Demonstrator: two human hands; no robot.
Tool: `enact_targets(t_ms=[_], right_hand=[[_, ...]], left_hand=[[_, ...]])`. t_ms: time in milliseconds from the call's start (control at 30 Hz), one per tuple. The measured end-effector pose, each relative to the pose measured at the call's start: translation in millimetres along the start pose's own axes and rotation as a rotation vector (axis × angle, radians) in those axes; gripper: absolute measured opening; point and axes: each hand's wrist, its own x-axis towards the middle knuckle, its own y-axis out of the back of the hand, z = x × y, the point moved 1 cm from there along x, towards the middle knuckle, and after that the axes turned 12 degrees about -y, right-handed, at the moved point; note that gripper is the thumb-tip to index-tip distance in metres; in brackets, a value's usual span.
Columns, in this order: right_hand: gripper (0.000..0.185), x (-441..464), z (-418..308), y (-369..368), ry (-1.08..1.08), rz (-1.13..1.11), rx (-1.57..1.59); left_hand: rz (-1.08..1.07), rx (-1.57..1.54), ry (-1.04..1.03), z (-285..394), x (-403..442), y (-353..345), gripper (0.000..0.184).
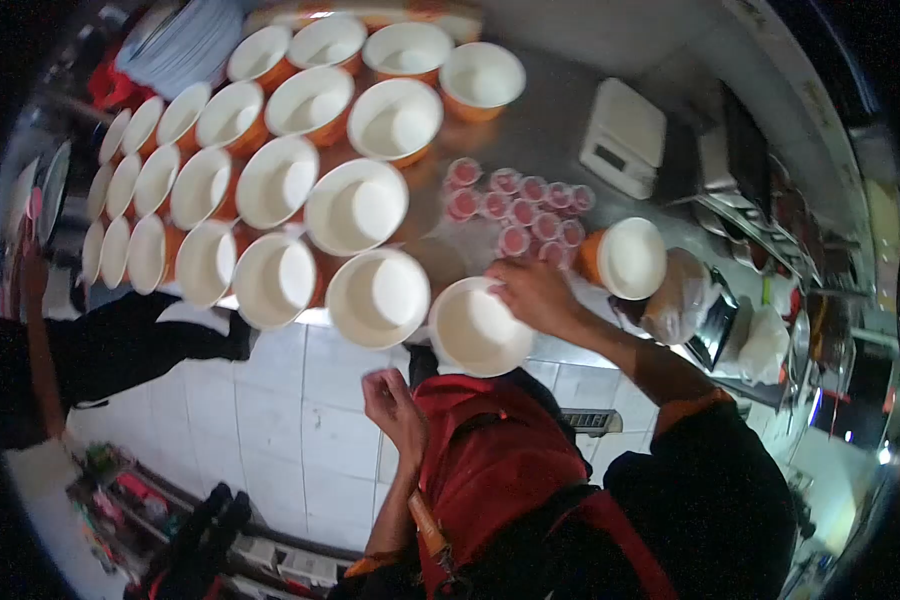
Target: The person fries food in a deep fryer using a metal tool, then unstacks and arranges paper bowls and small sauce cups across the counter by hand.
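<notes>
My right hand (530, 296) pinches the rim of a white paper bowl (478, 335) at the table's front edge. My left hand (394, 408) hangs over the floor in front of the red apron (500, 440), its fingers curled in with nothing seen in them. Left of the held bowl stands another paper bowl (378, 298), the nearest of several rows of such bowls, white inside and orange outside. Beyond my right hand are small clear cups of something red (522, 212). A single orange paper bowl (632, 258) stands to their right.
A white kitchen scale (625, 135) sits at the back right of the metal table (550, 110). Stacked plates (180, 50) stand at the far left corner. A plastic bag (678, 300) lies at the right. Another person's dark sleeve (120, 350) shows at the left.
</notes>
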Motion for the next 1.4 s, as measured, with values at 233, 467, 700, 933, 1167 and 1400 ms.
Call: enact_targets(t_ms=[233, 467, 700, 933, 1167, 1400], right_hand=[[0.034, -46.1, 47.0, 53.9, -0.203, 0.285, 0.271], [0.037, -60.6, 171.9, 117.7, -0.320, 0.556, -0.185], [0.030, -51.4, 203.9, 113.3, -0.448, 0.150, -0.120], [0.040, -52.9, 187.3, 123.5, -0.452, 0.058, 0.177], [0.039, -51.0, 179.7, 116.2, -0.360, 0.088, -0.211], [0.019, -58.9, 180.7, 129.7, -0.492, 0.122, -0.020]], left_hand=[[-0.227, 0.102, -0.368, 42.2, -12.6, -26.0, 0.018], [-0.730, 0.474, -0.999, 119.6, 98.0, -131.8, 0.067], [-0.886, 0.310, -0.979, 107.3, 93.8, -175.0, 0.060], [-0.599, 0.262, -0.840, 92.0, 131.9, -186.3, 0.041], [-0.807, 0.541, -0.927, 89.3, 185.8, -217.9, 0.028], [-0.729, 0.557, -0.915, 59.4, 219.2, -265.1, 0.024]])
